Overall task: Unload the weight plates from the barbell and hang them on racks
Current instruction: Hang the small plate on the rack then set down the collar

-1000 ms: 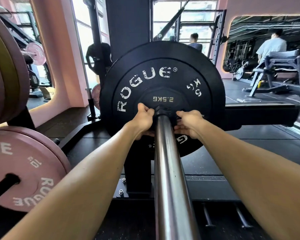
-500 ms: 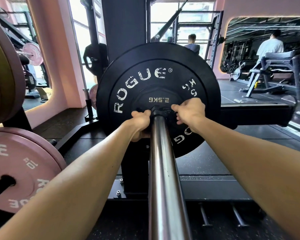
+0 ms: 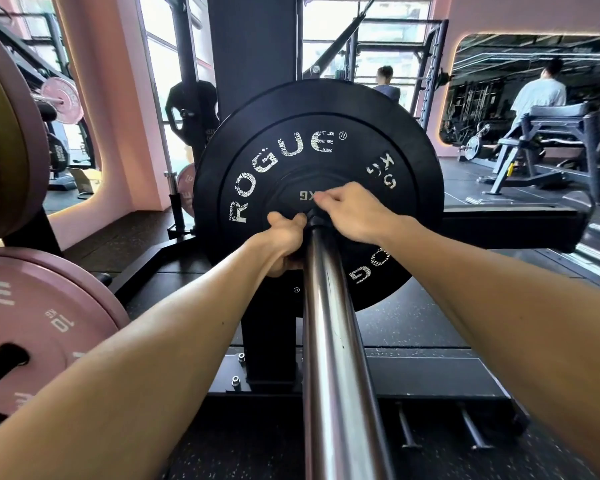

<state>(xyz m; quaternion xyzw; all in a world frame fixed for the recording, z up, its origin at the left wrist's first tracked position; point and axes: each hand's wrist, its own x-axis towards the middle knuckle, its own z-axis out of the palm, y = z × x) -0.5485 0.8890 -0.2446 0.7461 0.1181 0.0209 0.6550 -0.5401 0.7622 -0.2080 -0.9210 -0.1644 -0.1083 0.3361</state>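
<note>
1. Head view: the small black plate (image 3: pixel 293 199) sat flush against the large black Rogue plate (image 3: pixel 317 161), both on the barbell (image 3: pixel 329 323), at its far end.
2. The left hand (image 3: pixel 286 240) had its fingers curled round the small plate's lower left edge, probably to draw it along the sleeve.
3. The right hand (image 3: pixel 352 213) lay over the plate's upper right; its fingers looked bent onto the rim (grip partly hidden).
4. Pink plates (image 3: pixel 39 327) hung on a rack at left.

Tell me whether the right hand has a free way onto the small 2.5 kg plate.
Probably yes: the right hand already rests on the small plate, with only the barbell sleeve beside it.
</note>
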